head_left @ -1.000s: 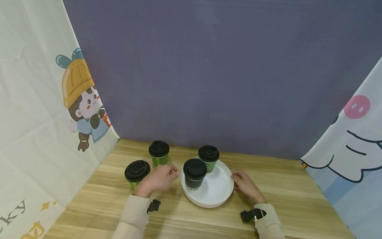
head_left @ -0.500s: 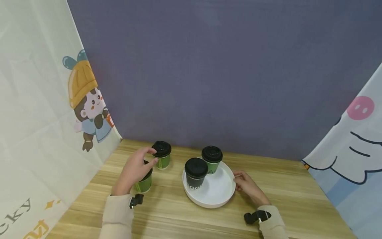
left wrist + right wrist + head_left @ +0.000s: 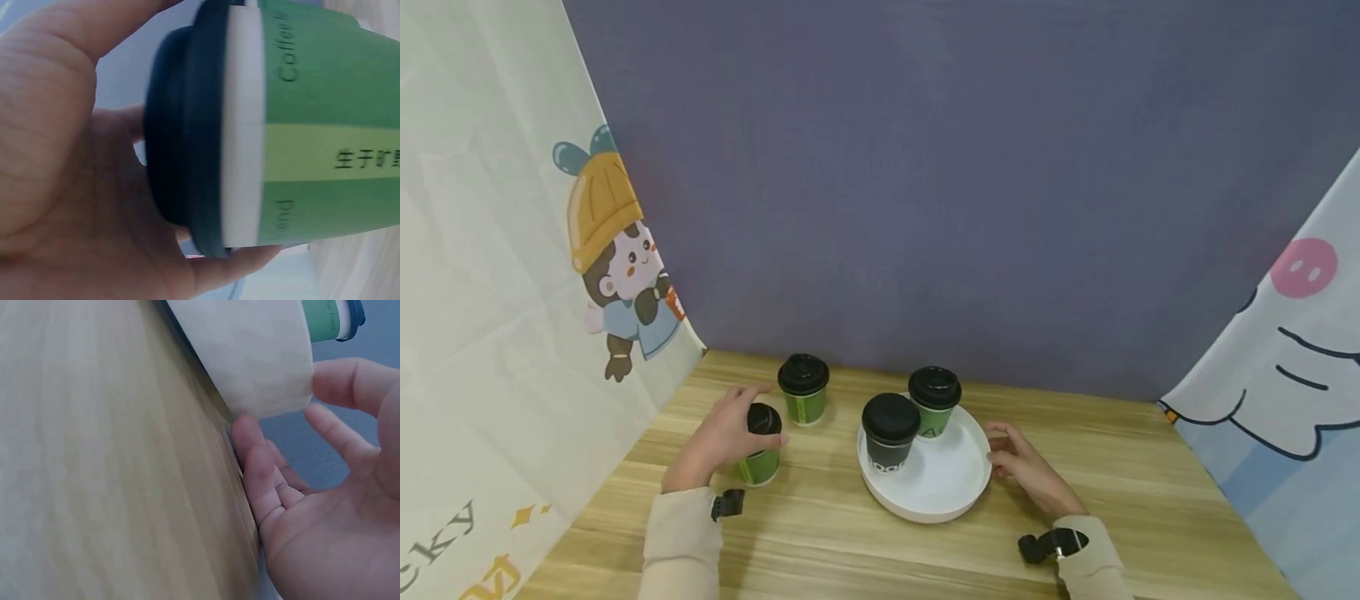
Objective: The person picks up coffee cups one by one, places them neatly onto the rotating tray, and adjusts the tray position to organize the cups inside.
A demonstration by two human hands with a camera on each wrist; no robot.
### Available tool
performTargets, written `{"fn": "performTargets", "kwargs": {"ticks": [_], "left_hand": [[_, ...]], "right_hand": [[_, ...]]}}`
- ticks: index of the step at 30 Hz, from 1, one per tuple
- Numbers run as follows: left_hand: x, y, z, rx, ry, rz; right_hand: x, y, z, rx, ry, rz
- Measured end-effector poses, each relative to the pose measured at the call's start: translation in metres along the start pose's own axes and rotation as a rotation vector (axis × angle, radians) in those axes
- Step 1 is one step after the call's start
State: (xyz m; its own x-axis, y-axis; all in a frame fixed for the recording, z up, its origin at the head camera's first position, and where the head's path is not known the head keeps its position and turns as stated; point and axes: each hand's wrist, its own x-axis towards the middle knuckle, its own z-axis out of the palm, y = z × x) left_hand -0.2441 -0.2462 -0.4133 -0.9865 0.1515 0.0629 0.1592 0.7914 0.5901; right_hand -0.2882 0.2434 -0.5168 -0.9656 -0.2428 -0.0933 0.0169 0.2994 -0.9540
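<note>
My left hand (image 3: 718, 437) is spread around a green paper cup with a black lid (image 3: 762, 465), thumb at the front and fingers behind. In the left wrist view, the palm stays apart from the lid of that cup (image 3: 331, 81); whether the fingers press on it is hard to tell. At the right side of a white round tray (image 3: 951, 475), my right hand (image 3: 1030, 475) has loosely bent fingers touching the outer wall. On the tray stand a dark grey cup with a black lid (image 3: 889, 450) and a green lidded cup (image 3: 936, 419).
Another green lidded cup (image 3: 805, 404) stands upright behind the left one. All of it rests on a wood-grain table (image 3: 865, 558). A grey-purple backdrop (image 3: 925, 208) rises at the rear, with printed cloths at both sides.
My left hand has drawn back leftward from beside the tray and come down around the near green cup. The right hand stays at the tray's edge, its fingers slightly looser.
</note>
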Motion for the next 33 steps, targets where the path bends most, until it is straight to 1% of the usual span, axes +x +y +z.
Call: {"fn": "performTargets", "kwargs": {"ticks": [3,5,11,13,19,23,27,32,33], "left_hand": [[0.002,-0.005,0.002,-0.009,-0.035,-0.017],[0.004,-0.007,0.003,-0.013,-0.046,-0.027],[0.004,-0.009,0.004,0.008,-0.044,-0.03],[0.003,-0.007,0.004,0.017,-0.051,-0.034],[0.0,-0.002,0.003,0.054,-0.101,-0.094],[0.0,0.002,0.005,0.043,-0.103,-0.116],[0.001,0.006,0.005,0.011,-0.075,-0.094],[0.003,0.018,0.006,-0.066,-0.034,0.005],[0.004,0.021,0.007,-0.074,-0.03,0.015]], "right_hand": [[0.0,0.0,-0.001,0.004,-0.004,-0.012],[0.001,0.0,-0.002,-0.002,-0.01,-0.024],[0.003,0.001,-0.003,-0.006,-0.011,-0.034],[0.004,0.001,-0.003,-0.002,-0.003,-0.028],[0.003,0.003,-0.002,0.002,0.029,-0.01],[0.002,0.003,-0.002,0.01,0.04,-0.014],[0.002,0.003,-0.003,0.012,0.034,-0.027],[0.003,0.005,-0.003,0.025,0.025,-0.021],[0.003,0.006,-0.003,0.031,0.026,-0.02]]}}
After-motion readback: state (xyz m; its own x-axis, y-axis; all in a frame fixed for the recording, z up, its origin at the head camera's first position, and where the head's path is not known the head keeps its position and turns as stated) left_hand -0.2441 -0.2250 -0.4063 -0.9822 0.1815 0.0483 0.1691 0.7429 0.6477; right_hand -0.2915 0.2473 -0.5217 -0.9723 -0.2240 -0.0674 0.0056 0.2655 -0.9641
